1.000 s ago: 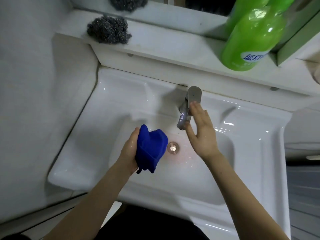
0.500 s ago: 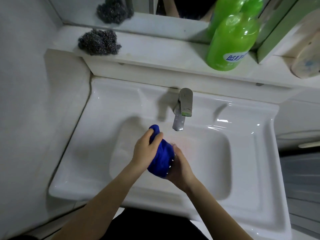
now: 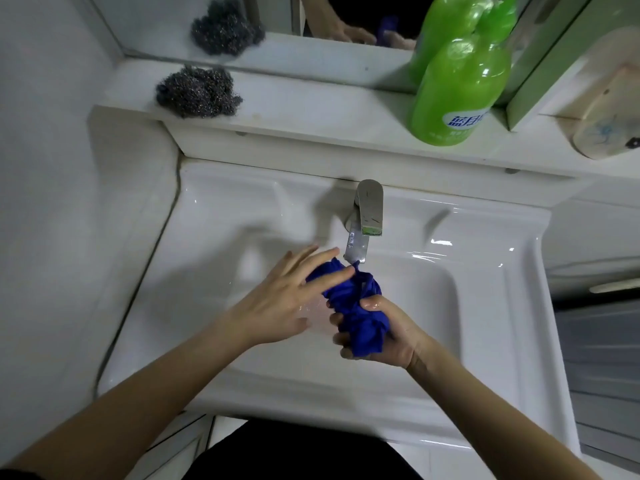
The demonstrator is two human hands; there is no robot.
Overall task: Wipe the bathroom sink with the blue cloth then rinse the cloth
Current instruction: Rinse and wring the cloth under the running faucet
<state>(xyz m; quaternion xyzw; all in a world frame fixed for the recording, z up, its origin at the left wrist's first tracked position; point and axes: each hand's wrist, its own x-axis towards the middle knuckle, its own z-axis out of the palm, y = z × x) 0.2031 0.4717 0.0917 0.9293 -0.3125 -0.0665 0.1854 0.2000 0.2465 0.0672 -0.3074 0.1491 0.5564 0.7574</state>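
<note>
The blue cloth (image 3: pixel 356 306) is bunched up over the basin of the white sink (image 3: pixel 221 216), just below the spout of the metal faucet (image 3: pixel 365 220). My right hand (image 3: pixel 384 334) grips the cloth's lower part, wet and curled around it. My left hand (image 3: pixel 287 299) lies flat with fingers spread, its fingertips resting on the cloth's upper left side. The drain is hidden under my hands and the cloth. Whether water runs from the spout I cannot tell.
A steel-wool scourer (image 3: pixel 197 93) sits on the white ledge (image 3: pixel 311 109) at the back left, a green bottle (image 3: pixel 457 84) at the back right. A mirror (image 3: pixel 311 15) rises behind. A tiled wall (image 3: pixel 52 168) closes the left side.
The cloth passed from my left hand into my right. My right hand came off the faucet. My left hand's fingers spread flat, and the cloth moved up under the spout.
</note>
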